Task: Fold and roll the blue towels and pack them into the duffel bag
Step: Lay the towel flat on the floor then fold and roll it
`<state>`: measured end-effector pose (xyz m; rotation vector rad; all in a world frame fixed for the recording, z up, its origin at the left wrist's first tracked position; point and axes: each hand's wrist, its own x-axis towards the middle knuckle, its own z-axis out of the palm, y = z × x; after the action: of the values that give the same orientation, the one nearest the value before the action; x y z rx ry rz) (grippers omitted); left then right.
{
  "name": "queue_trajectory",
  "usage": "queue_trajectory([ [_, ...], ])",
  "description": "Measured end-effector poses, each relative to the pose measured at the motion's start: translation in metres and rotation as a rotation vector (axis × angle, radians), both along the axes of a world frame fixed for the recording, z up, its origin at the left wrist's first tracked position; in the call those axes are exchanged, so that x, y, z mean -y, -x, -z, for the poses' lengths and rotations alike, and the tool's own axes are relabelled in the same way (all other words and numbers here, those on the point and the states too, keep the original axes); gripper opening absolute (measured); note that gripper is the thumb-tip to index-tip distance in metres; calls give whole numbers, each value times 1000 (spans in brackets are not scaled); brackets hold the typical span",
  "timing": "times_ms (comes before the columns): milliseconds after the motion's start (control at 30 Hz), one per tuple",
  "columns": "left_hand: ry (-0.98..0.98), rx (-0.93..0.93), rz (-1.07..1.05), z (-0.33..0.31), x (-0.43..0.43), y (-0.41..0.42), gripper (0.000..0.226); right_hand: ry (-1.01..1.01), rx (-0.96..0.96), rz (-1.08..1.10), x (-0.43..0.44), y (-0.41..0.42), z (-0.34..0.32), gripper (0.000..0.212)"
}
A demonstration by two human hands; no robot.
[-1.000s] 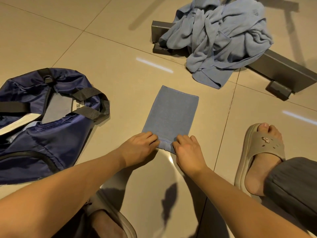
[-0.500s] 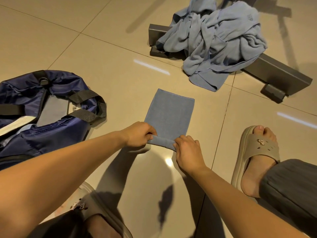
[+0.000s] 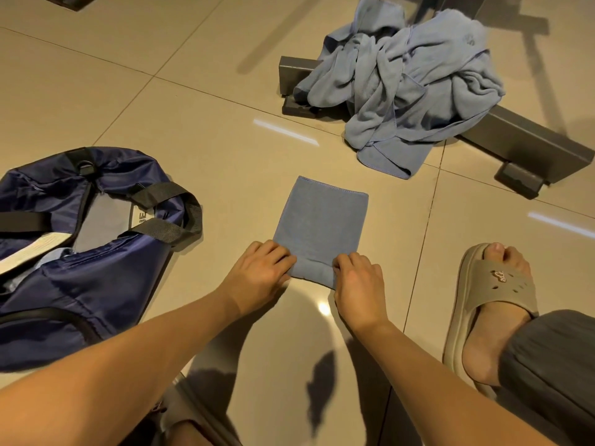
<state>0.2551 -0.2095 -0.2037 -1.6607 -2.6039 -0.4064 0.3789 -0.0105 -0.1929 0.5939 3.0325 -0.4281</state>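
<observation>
While bent over the tiled floor (image 3: 225, 140), rolling the folded blue towel (image 3: 322, 220) from its near end. Left hand (image 3: 260, 275) and right hand (image 3: 357, 278) each with fingers curled over the first thick turn, one at either corner, gripping it and pressing it down. Probably a single turn made so far, though hard to count layers under the fingers.

Next, by judgement: pushing the roll away from the body with even pressure on both ends to keep it straight and tight, then carrying it to the open duffel bag (image 3: 80, 268), well apart on the left. Not yet begun: the heap of loose towels (image 3: 409, 85) draped over a grey metal frame (image 3: 531, 146) farther off.

Against half a second earlier: left hand no longer lifting its corner, now down level with the right; rolled edge fatter and squarer.
</observation>
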Motion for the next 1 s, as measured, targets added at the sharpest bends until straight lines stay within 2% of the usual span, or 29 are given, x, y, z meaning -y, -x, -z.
queue_trajectory([
  [67, 62, 62, -18, -4, -8, 9, 24, -65, -23, -99, -2, -5, -5, 15],
  [100, 102, 100, -24, -8, -13, 16, 27, -99, -56, -167, -4, -8, -6, 5],
  [200, 234, 215, 15, -19, -25, 37, 26, -150, -80, -289, -13, -18, -5, 22],
  [233, 264, 261, 25, -24, -28, 43, 21, -149, -79, -297, -17, -18, -4, 21],
  [367, 263, 495, -58, -35, -40, 56, 8, 41, -29, -210, -29, 0, -4, 16],
  [433, 189, 443, -90, -29, -41, 56, 2, 145, 27, -138, -34, 11, -5, 13],
  [500, 100, 329, -159, -20, -39, 52, 12, 175, 20, -85, -37, 17, -6, 7],
  [600, 20, 220, -230, -16, -43, 43, 14, 68, -31, -57, -37, 23, -4, 5],
  [667, 15, 135, -232, -16, -46, 37, 8, 25, -36, -44, -38, 27, -1, 10],
  [767, 37, 16, -111, -14, -43, 32, 12, -12, -11, -65, -41, 32, 2, 18],
  [833, 38, -13, -34, -10, -37, 32, 12, -14, 27, -66, -43, 37, 0, 19],
  [900, 78, -12, 20, -8, -35, 37, 25, -36, 23, -61, -42, 39, -6, 10],
  [933, 96, 13, 25, -9, -37, 42, 28, -61, -12, -75, -40, 38, -9, 5],
  [1000, 122, 79, 22, -14, -45, 53, 33, -102, -112, -169, -36, 32, -12, 8],
])
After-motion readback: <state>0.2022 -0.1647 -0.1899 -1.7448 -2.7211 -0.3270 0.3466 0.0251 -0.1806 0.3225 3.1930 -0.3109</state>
